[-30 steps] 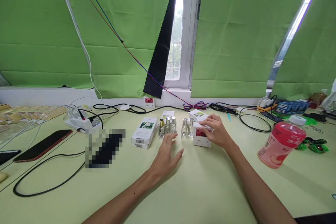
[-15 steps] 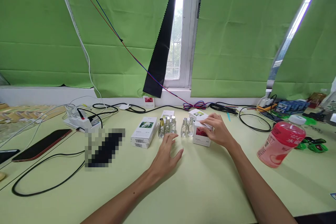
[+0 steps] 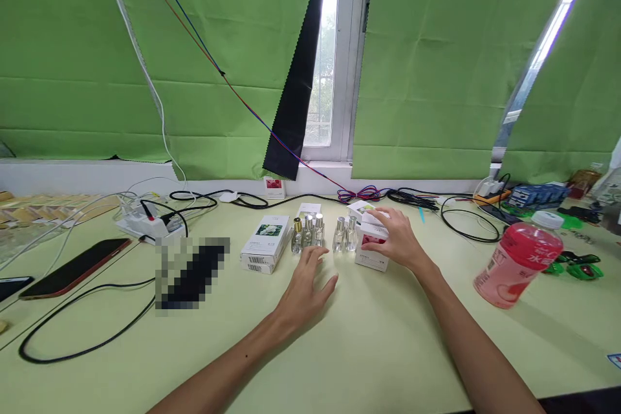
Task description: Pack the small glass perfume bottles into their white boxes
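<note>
We are working at a pale green counter [image 3: 369, 349] running beneath green curtains [image 3: 97, 65] and a narrow window [image 3: 330, 52]. On the right, a pink drink bottle [image 3: 517, 264] with a white cap is leaning tilted on the counter, well apart from both hands. On the left, a red-edged phone [image 3: 72, 268] is lying flat near a white power strip [image 3: 145, 226], with black cables [image 3: 87, 336] looping around them. Near the middle, a white box with a flower picture [image 3: 265, 244] is lying flat just beside a row of small glass bottles [image 3: 308, 233] with metal caps; two more small bottles [image 3: 344, 235] are standing just to their right. Our right hand [image 3: 395, 242] is resting on top of a white box with a red picture [image 3: 371, 252], its fingers [image 3: 376, 233] curling over the upper edge and touching it; this box is sitting on the counter just right of the two bottles, with another small white box [image 3: 363, 210] directly behind it. Our left hand [image 3: 305, 288] is hovering low over the counter just in front of the bottle row, fingers spread loosely and holding nothing.
</note>
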